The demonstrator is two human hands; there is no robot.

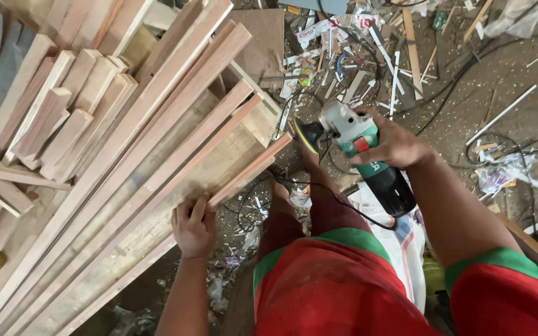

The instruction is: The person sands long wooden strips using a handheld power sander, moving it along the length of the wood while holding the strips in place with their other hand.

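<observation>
Nearest, left hand (193,229) clamped on the near end of a long pale wooden slat (157,186) lying across the stacked planks (63,112). Beyond, right hand (393,146) wrapped around a green-and-black angle grinder (359,152), disc just off the slat's end, above the littered floor (499,81).

Red shorts (344,292) with green hems (dusty), bare arms

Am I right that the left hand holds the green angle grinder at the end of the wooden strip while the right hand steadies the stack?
Hands are swapped. The head view shows the right hand holding the green angle grinder at the wooden strip, while the left hand steadies the stack.
</observation>
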